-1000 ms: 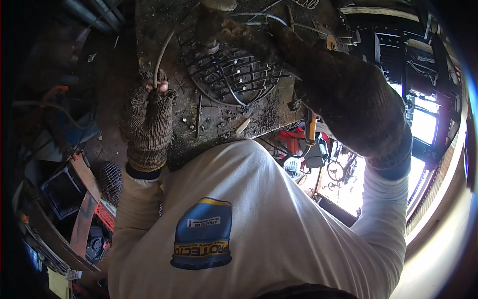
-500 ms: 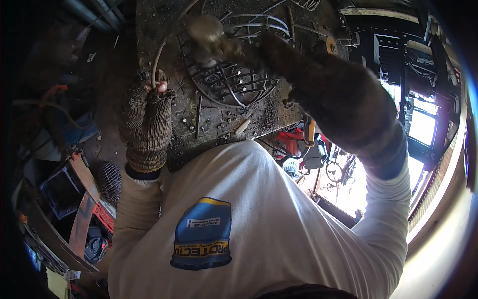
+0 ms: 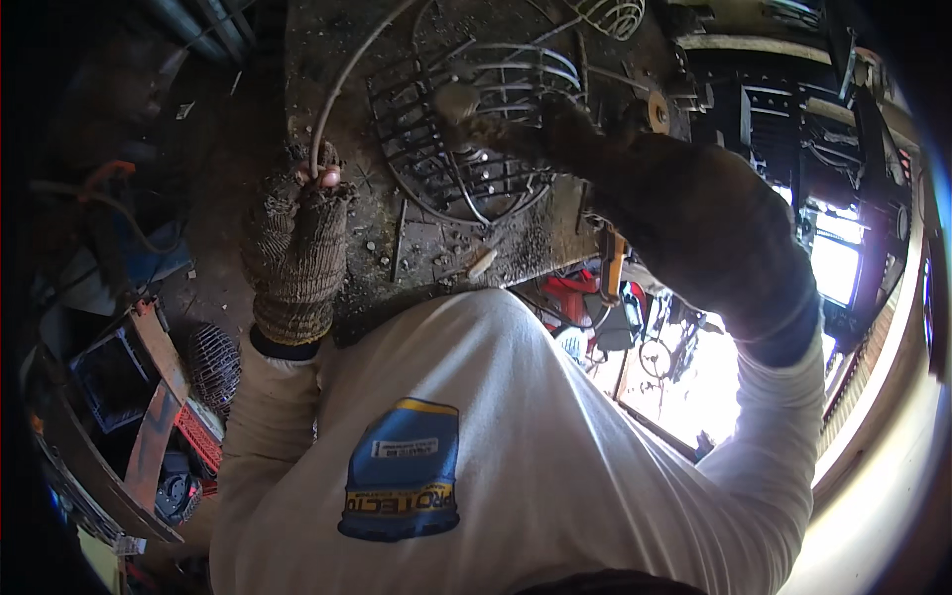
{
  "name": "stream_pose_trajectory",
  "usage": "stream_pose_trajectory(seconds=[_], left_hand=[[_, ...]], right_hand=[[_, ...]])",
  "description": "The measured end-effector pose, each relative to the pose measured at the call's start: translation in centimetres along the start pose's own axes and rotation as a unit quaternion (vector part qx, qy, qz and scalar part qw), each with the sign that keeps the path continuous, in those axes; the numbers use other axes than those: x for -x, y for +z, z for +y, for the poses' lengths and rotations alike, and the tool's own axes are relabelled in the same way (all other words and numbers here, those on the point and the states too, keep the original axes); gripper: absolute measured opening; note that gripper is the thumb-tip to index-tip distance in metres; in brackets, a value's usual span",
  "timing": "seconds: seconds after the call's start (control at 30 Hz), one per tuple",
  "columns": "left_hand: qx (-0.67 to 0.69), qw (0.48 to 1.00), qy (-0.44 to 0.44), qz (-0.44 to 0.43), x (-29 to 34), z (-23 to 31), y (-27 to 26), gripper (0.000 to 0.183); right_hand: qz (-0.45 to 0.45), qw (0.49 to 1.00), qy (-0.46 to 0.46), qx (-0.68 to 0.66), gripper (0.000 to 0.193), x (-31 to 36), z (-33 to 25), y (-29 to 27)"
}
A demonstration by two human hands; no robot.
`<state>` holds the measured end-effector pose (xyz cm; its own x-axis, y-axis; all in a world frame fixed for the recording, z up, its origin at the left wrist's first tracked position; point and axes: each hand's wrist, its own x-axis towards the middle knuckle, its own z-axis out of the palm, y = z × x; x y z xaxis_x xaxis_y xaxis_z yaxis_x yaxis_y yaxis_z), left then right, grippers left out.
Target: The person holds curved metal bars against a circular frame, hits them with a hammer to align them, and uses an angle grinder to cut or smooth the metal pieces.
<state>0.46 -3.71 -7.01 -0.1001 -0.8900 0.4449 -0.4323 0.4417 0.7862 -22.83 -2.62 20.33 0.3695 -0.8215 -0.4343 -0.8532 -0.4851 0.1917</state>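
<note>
Metal rod [image 3: 335, 99]: gripped by the left hand [image 3: 299, 220], whose fingers are curled tight around its lower end, with bare fingertips showing past a worn knitted glove [image 3: 297, 283]; its far end runs out of view.
Right hand [image 3: 585, 144]: closed, as far as can be made out, around the handle of a hammer-like tool [image 3: 458, 102]; the head is blurred, and whether anything is being touched by it cannot be told.
Round barred grid [image 3: 462, 186]: laid on the dark workbench [image 3: 309, 74] between the two hands, beneath the tool.
Blows: best delivered short and square, with the bars well supported underneath (loose bits [image 3: 426, 243] on the bench could let the grid rock).
Left fingertips: best held clear of the striking line, the rod being gripped firmly but without strain.
Pale shirt [image 3: 565, 476]: printed with a blue-and-yellow container [image 3: 405, 471]; lettering is carried on its lower band and on a small white label [image 3: 405, 448].
Other writing: none can be made out.
</note>
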Motion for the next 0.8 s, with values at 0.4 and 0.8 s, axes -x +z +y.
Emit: stream_pose_trajectory(seconds=[0.4, 0.8], left_hand=[[0.004, 1.000, 0.018, -0.010, 0.7, -0.5, 0.5, 0.021], [-0.013, 0.999, 0.035, 0.019, 0.4, 0.3, 0.3, 0.020]], right_hand=[[0.075, 0.987, 0.015, -0.140, 0.024, 1.1, 0.7, 0.9], [0.052, 0.964, 0.051, -0.257, 0.033, 1.6, 1.1, 2.3]])
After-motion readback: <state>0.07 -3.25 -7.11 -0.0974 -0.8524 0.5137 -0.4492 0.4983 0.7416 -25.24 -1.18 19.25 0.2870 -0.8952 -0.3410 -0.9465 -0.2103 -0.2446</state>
